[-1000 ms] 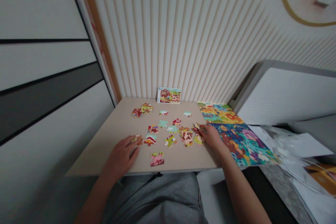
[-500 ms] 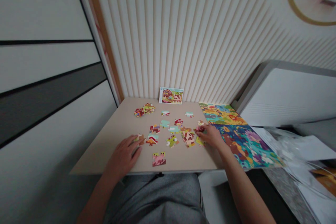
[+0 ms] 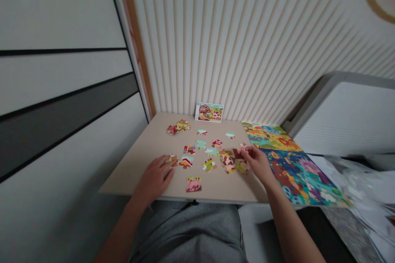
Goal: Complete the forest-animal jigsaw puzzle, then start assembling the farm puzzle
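My right hand (image 3: 258, 165) pinches a dark red and pink puzzle piece (image 3: 237, 153) between thumb and fingertips, over the right part of the loose pieces. Just below that hold lies a green piece (image 3: 242, 167), with a brown-and-white cow-patterned piece (image 3: 228, 163) to its left. My left hand (image 3: 156, 177) rests on the table with fingers stretched out, the fingertips at a brown puzzle piece (image 3: 174, 160). Between the hands lie a red-roofed piece (image 3: 186, 162) and a green piece with white (image 3: 209, 165). Nearer to me is a pink piece (image 3: 194, 184).
A picture card (image 3: 209, 112) of a farm leans against the pleated wall (image 3: 197, 41). Piled pieces (image 3: 178, 127) lie at the back left of the table (image 3: 132, 164). Two colourful animal pictures, a yellow one (image 3: 271, 136) and a blue one (image 3: 304, 176), cover the right side.
The whole scene has shifted rightward in view as my head turned. The piece in my right hand now shows more of its dark red face. My left hand stays at the brown piece.
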Action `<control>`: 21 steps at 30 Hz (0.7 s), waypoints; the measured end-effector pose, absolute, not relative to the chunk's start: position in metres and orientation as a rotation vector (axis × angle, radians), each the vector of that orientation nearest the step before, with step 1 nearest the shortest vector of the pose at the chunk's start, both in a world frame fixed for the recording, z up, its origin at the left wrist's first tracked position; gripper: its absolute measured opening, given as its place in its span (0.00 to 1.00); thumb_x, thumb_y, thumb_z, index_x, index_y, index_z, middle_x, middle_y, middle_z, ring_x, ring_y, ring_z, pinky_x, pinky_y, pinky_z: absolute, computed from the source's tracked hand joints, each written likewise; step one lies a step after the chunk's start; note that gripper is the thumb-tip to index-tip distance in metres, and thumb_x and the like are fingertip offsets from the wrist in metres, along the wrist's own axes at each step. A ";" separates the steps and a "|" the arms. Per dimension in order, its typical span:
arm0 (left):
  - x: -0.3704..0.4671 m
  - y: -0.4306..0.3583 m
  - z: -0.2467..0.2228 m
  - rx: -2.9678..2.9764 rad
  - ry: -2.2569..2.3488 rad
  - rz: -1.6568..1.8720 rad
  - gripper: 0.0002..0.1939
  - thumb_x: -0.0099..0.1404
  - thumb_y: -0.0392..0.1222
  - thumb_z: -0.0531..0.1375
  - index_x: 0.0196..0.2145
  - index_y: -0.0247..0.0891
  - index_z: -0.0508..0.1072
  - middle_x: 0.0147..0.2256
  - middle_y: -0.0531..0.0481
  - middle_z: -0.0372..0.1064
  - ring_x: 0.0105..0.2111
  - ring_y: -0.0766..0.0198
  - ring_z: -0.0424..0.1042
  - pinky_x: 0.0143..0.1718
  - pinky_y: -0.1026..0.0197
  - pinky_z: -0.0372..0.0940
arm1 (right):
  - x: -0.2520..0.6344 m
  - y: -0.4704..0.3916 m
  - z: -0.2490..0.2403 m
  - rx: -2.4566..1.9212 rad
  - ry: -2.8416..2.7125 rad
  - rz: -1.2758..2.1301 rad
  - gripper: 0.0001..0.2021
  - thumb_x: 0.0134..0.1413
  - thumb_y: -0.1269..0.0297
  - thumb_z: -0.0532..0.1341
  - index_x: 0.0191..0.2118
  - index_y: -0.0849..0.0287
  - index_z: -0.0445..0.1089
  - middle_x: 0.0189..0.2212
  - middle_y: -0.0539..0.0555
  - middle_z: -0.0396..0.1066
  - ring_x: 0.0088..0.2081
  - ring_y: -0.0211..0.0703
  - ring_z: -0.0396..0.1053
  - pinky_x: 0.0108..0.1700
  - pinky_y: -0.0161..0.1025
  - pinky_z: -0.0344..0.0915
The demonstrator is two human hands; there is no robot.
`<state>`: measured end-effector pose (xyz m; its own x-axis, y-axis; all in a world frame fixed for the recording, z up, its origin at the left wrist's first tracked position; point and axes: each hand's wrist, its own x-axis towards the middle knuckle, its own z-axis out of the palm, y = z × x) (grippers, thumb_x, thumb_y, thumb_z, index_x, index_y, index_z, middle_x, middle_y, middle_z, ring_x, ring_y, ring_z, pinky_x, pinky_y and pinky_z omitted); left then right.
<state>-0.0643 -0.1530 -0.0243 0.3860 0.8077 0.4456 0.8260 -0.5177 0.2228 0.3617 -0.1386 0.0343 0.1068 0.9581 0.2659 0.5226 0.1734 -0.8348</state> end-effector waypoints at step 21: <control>-0.064 -0.153 -0.025 -2.582 -1.524 -0.797 0.19 0.72 0.46 0.53 0.58 0.44 0.70 0.60 0.44 0.66 0.60 0.51 0.64 0.62 0.43 0.61 | 0.288 -0.178 0.032 -1.222 -1.437 0.986 0.18 0.55 0.51 0.65 0.48 0.57 0.72 0.30 0.51 0.73 0.32 0.43 0.71 0.35 0.39 0.67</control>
<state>-0.0642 -0.1528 -0.0252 0.3856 0.8074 0.4465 0.8273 -0.5168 0.2200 0.2880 -0.1781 0.0325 -0.0249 0.9858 0.1662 0.1999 0.1678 -0.9653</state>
